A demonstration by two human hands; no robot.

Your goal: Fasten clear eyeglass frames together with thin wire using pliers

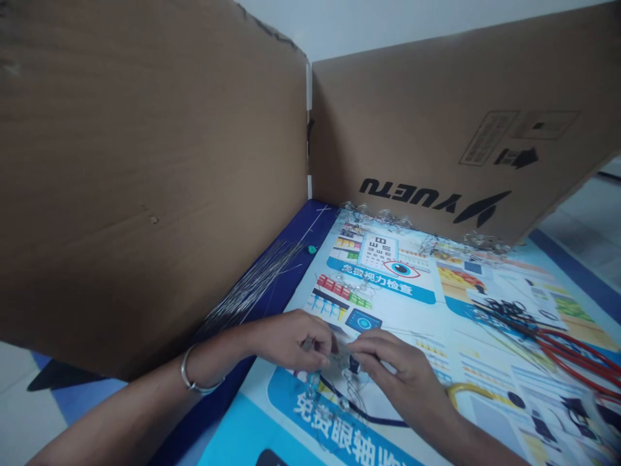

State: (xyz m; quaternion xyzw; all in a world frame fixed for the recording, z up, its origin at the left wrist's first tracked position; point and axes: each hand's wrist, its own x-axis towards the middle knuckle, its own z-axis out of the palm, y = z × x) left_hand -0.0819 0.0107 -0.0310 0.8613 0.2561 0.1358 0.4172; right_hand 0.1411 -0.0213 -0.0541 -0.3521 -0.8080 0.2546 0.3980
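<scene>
My left hand, with a metal bangle at its wrist, has thumb and fingers pinched together over the printed mat. Close to its right, my right hand pinches too, its fingertips almost meeting the left ones. Between and below them hangs a piece of thin wire with clear, bead-like bits, gripped by both hands. Its fine shape is blurred, and the fingers hide the part being gripped. Beneath lies the mat, with printed pictures and lettering.
Cardboard panels stand left and behind. A bundle of straight wires lies left, near a small green piece. Clear wired pieces line the back. At right are red-handled scissors, black loops and a yellow-handled tool.
</scene>
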